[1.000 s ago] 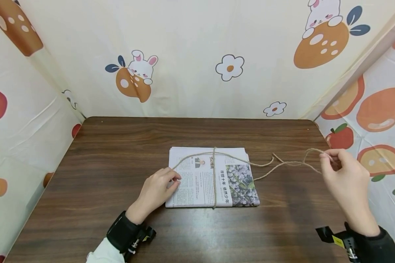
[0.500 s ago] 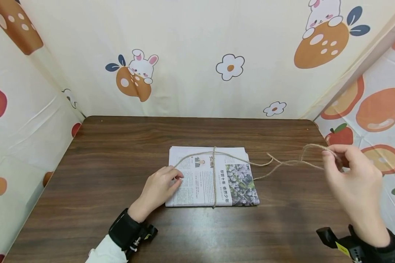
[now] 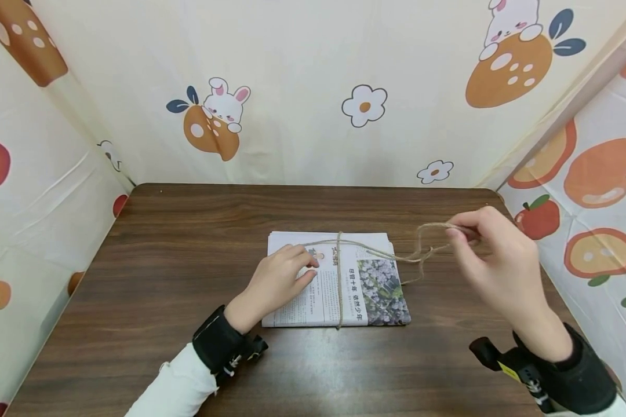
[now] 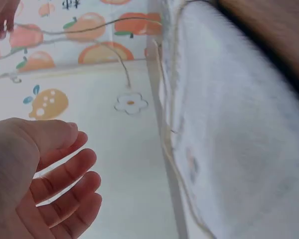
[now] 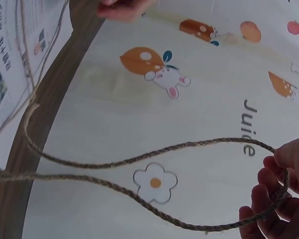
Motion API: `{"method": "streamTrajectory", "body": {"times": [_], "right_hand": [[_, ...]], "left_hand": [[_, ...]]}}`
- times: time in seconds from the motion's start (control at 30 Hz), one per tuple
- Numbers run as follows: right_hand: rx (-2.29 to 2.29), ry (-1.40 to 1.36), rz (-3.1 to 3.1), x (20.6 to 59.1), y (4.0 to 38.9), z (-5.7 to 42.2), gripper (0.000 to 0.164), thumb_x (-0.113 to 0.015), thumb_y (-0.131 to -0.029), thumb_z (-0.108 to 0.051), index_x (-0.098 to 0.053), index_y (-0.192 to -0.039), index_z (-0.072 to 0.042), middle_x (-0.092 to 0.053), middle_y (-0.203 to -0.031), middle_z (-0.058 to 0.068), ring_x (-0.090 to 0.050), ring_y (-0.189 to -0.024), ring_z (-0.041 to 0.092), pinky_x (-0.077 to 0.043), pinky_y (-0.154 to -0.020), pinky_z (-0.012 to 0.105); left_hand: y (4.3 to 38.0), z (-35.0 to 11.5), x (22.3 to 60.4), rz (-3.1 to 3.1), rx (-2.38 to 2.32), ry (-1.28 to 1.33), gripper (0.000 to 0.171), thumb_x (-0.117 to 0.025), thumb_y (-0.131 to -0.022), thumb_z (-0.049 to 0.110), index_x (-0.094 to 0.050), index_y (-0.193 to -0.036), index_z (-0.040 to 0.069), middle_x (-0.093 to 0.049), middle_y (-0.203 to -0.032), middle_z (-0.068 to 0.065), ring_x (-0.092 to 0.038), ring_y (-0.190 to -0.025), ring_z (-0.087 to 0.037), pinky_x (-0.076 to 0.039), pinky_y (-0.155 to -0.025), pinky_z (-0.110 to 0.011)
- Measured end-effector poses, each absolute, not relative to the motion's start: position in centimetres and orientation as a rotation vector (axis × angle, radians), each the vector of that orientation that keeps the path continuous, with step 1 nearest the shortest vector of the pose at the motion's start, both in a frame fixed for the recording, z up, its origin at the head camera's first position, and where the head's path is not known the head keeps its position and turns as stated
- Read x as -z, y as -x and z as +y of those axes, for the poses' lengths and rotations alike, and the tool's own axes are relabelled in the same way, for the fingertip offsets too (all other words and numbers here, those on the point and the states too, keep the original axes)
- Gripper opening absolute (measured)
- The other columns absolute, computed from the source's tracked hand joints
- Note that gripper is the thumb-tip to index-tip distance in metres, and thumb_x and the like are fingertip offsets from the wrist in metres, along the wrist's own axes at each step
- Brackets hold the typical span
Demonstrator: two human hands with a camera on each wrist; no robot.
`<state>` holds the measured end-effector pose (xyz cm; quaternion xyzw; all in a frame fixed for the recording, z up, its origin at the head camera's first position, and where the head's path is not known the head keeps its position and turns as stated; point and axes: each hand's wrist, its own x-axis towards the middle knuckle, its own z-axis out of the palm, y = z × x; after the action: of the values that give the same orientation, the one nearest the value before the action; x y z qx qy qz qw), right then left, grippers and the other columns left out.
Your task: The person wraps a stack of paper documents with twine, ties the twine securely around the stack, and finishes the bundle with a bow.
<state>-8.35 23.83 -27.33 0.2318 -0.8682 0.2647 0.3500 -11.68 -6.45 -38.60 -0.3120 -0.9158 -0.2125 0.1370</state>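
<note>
A folded stack of newspaper (image 3: 302, 304) lies on the table, with a flower photo at its right. Brown twine (image 3: 339, 289) runs front to back over the stack, and another strand crosses it sideways near the back. My right hand (image 3: 501, 260), right of the stack and raised, pinches the twine between thumb and fingers. In the right wrist view the twine (image 5: 189, 144) makes a long loop from these fingers (image 5: 269, 189) toward the paper. My left hand (image 3: 279, 278) is over the stack's left part, loosely curved; the left wrist view shows nothing in its fingers (image 4: 70, 189).
The dark wood table (image 3: 162, 278) extends around the stack. Behind it stands a cream printed curtain (image 3: 292, 145), with more printed sheets on the left and right sides. A black wrist strap with a camera (image 3: 229, 347) sits on each arm.
My right hand first drifted slightly right, then moved left toward the stack with the twine, whose strands now bunch closer to the paper. My left hand has shifted right and inward over the stack.
</note>
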Motion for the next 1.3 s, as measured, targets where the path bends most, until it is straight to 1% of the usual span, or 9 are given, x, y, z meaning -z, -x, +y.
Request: {"method": "streamTrajectory", "body": {"times": [0.13,0.27,0.43,0.63,0.73,0.87,0.97,1.17,1.3], "right_hand": [[-0.714,-0.713,-2.227,27.2,9.0,22.3,0.036,-0.048,-0.093,-0.033,-0.063,-0.086,-0.002,-0.056,-0.077,0.004,-0.046,-0.072,0.006,-0.033,-0.067,0.018],[-0.731,-0.813,-2.21,27.3,9.3,20.9,0.034,-0.045,-0.094,-0.031,-0.062,-0.085,-0.004,-0.057,-0.078,0.003,-0.047,-0.074,0.009,-0.034,-0.07,0.019],[-0.748,-0.89,-2.199,27.3,9.6,19.6,0.028,-0.046,-0.095,-0.027,-0.061,-0.086,-0.005,-0.056,-0.079,0.0,-0.045,-0.073,0.006,-0.034,-0.066,0.019],[-0.786,-0.952,-2.169,27.3,10.0,18.4,0.026,-0.046,-0.095,-0.026,-0.062,-0.085,-0.007,-0.055,-0.078,-0.001,-0.045,-0.072,0.006,-0.035,-0.065,0.018],[-0.792,-0.963,-2.157,27.3,10.3,18.1,0.024,-0.047,-0.093,-0.024,-0.062,-0.084,-0.007,-0.055,-0.077,-0.002,-0.046,-0.072,0.007,-0.036,-0.066,0.018],[-0.781,-0.965,-2.159,27.5,10.7,18.1,0.022,-0.047,-0.093,-0.022,-0.062,-0.085,-0.007,-0.055,-0.078,-0.001,-0.045,-0.072,0.007,-0.035,-0.066,0.018],[-0.759,-0.953,-2.179,27.8,11.3,18.4,0.02,-0.048,-0.092,-0.02,-0.061,-0.086,-0.006,-0.054,-0.078,0.0,-0.046,-0.073,0.008,-0.035,-0.067,0.019],[-0.719,-0.859,-2.275,28.9,13.3,19.8,0.005,-0.056,-0.087,-0.007,-0.061,-0.088,-0.005,-0.053,-0.078,0.003,-0.047,-0.074,0.012,-0.036,-0.069,0.022],[-0.694,-0.783,-2.358,29.8,14.7,20.7,0.006,-0.058,-0.086,-0.003,-0.062,-0.09,-0.005,-0.053,-0.078,0.004,-0.047,-0.073,0.014,-0.036,-0.068,0.024]], "left_hand": [[12.3,-5.1,37.7,-2.655,0.585,0.959,0.009,-0.065,-0.084,0.019,-0.068,-0.092,0.017,-0.061,-0.09,0.007,-0.058,-0.086,-0.011,-0.048,-0.068,-0.026],[12.8,-3.8,37.4,-2.676,0.531,1.004,0.014,-0.065,-0.085,0.023,-0.068,-0.097,0.017,-0.061,-0.094,0.005,-0.057,-0.09,-0.013,-0.049,-0.071,-0.027],[13.3,-2.3,37.7,-2.747,0.458,1.052,0.02,-0.065,-0.085,0.026,-0.068,-0.104,0.018,-0.062,-0.099,0.003,-0.058,-0.09,-0.013,-0.049,-0.068,-0.026],[13.4,-1.0,38.2,-2.795,0.457,1.138,0.022,-0.067,-0.083,0.026,-0.068,-0.104,0.018,-0.063,-0.096,0.004,-0.061,-0.086,-0.013,-0.05,-0.064,-0.026],[13.4,-0.7,38.3,-2.797,0.477,1.158,0.02,-0.068,-0.083,0.026,-0.069,-0.102,0.018,-0.062,-0.092,0.004,-0.06,-0.08,-0.012,-0.049,-0.061,-0.026],[13.3,-0.8,38.5,-2.754,0.515,1.174,0.009,-0.066,-0.084,0.021,-0.07,-0.091,0.017,-0.061,-0.085,0.003,-0.059,-0.072,-0.01,-0.047,-0.058,-0.023],[13.5,-1.2,38.6,-2.729,0.553,1.163,0.006,-0.064,-0.085,0.016,-0.07,-0.086,0.015,-0.062,-0.084,0.002,-0.06,-0.07,-0.009,-0.047,-0.06,-0.022],[14.4,-2.4,38.2,-2.765,0.617,1.054,0.006,-0.064,-0.085,0.014,-0.069,-0.088,0.016,-0.063,-0.083,0.003,-0.056,-0.069,-0.007,-0.045,-0.06,-0.021],[14.9,-3.3,37.8,-2.799,0.629,0.994,0.006,-0.064,-0.085,0.014,-0.069,-0.089,0.016,-0.062,-0.082,0.003,-0.053,-0.067,-0.006,-0.042,-0.058,-0.021]]}}
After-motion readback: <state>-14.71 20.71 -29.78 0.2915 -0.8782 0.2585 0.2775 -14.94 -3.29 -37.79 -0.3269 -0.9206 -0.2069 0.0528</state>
